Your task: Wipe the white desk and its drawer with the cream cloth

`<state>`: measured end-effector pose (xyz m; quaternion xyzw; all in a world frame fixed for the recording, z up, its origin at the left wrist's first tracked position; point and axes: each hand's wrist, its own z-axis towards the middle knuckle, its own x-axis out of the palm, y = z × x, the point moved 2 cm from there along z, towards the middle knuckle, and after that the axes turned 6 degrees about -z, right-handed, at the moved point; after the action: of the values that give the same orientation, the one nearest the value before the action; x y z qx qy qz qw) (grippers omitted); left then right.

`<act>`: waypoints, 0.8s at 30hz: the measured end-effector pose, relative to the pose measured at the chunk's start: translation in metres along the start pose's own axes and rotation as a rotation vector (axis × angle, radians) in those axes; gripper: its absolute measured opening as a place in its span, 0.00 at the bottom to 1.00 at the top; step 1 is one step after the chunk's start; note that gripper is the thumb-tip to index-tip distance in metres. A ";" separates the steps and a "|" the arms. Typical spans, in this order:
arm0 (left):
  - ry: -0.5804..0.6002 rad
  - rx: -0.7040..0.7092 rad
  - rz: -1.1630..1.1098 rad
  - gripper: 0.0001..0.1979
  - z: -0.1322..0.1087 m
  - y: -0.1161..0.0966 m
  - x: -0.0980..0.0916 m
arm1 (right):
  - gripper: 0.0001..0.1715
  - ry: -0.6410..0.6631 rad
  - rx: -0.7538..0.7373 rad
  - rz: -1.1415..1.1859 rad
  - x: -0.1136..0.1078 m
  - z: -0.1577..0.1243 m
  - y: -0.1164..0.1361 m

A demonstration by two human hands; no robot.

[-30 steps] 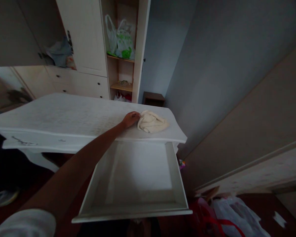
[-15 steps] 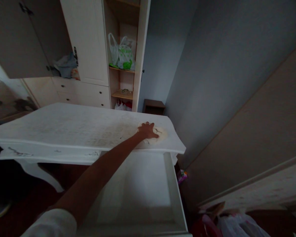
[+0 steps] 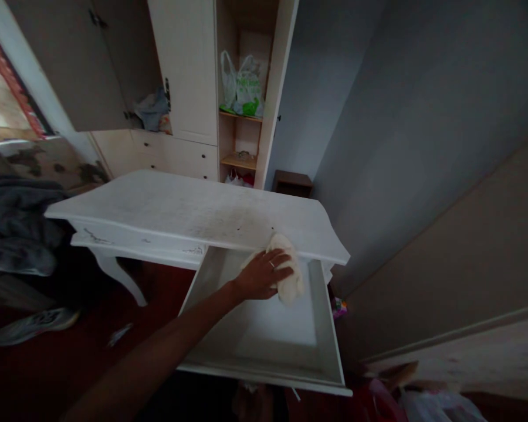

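My left hand [image 3: 261, 274] grips a cream cloth [image 3: 291, 284] with its fingers closed over it. Hand and cloth are at the front edge of the white table top [image 3: 180, 205], just above the open white drawer [image 3: 332, 334]. The cloth hangs partly down past the edge toward the inside of the drawer. Nothing is seen inside the drawer. My arm reaches in from the lower left. My right hand is out of view.
A pale wardrobe [image 3: 189, 70] stands behind the table, with plastic bags [image 3: 242, 88] on its open shelves. A small brown stand [image 3: 293, 181] sits in the corner. Dark clothes [image 3: 13, 223] lie at the left, a shoe [image 3: 35, 325] on the red floor. A grey wall runs along the right.
My left hand has dragged the cloth from the back right of the table top to its front edge above the drawer. The view has shifted to the right and down.
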<state>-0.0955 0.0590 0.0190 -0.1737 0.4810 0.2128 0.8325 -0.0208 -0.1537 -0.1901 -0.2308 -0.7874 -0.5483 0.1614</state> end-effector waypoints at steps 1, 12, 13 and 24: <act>0.047 0.006 0.027 0.23 -0.014 -0.004 0.002 | 0.18 0.007 0.008 0.006 -0.001 0.003 -0.003; 0.245 -0.919 0.215 0.35 -0.090 0.016 -0.003 | 0.28 -0.049 0.068 0.172 0.002 0.003 0.010; 0.244 -0.931 0.185 0.36 -0.090 0.019 0.000 | 0.28 -0.049 0.063 0.168 0.003 0.002 0.012; 0.093 -1.061 0.057 0.47 -0.063 0.050 0.018 | 0.31 0.011 -0.002 0.076 0.000 0.005 0.005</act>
<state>-0.1591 0.0744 -0.0312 -0.5670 0.3482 0.4414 0.6021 -0.0177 -0.1471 -0.1882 -0.2575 -0.7766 -0.5440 0.1863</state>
